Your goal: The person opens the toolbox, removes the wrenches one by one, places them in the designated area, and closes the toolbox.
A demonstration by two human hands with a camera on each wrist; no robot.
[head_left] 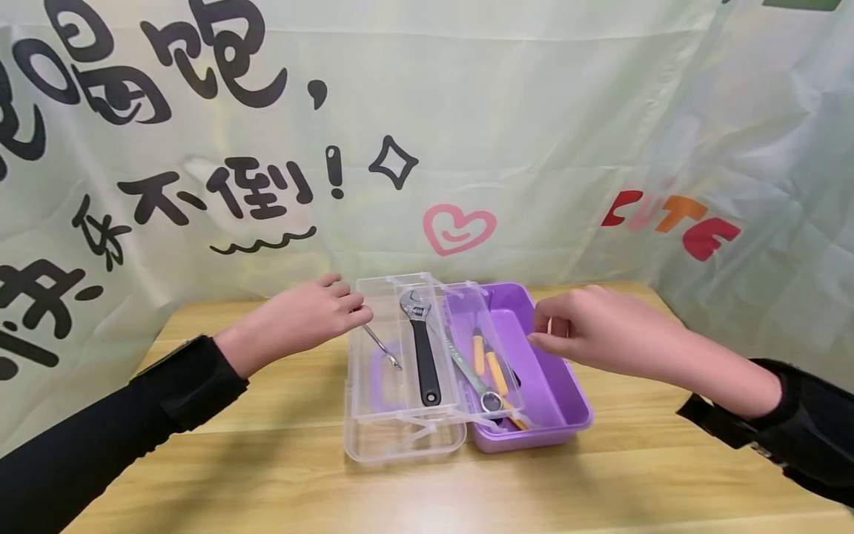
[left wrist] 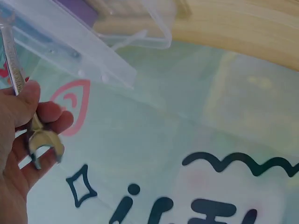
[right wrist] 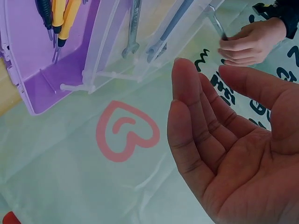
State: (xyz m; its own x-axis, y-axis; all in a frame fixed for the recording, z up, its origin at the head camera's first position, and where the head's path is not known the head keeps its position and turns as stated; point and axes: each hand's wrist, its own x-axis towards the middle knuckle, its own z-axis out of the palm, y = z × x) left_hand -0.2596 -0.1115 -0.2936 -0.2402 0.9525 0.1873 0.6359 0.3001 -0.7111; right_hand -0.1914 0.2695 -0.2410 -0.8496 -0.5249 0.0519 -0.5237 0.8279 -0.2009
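My left hand (head_left: pixel 307 315) pinches a silver wrench (head_left: pixel 382 345) by one end, and its other end slants down over the clear fold-out tray (head_left: pixel 380 304). In the left wrist view, an open-ended jaw of this wrench (left wrist: pixel 45 139) sticks out past the fingers. My right hand (head_left: pixel 590 326) hovers above the right side of the purple toolbox (head_left: pixel 567 408); its fingers are loosely bent and hold nothing. An adjustable wrench (head_left: pixel 425 356) with a black handle lies in the clear tray. Beside it is a silver combination wrench (head_left: pixel 471 371).
Yellow-handled tools (head_left: pixel 497 373) lie in the purple box, partly under the clear trays. The clear lid (head_left: pixel 407 449) is folded out to the left on the wooden table (head_left: pixel 267 460). Behind the table hangs a printed cloth (head_left: pixel 547 133).
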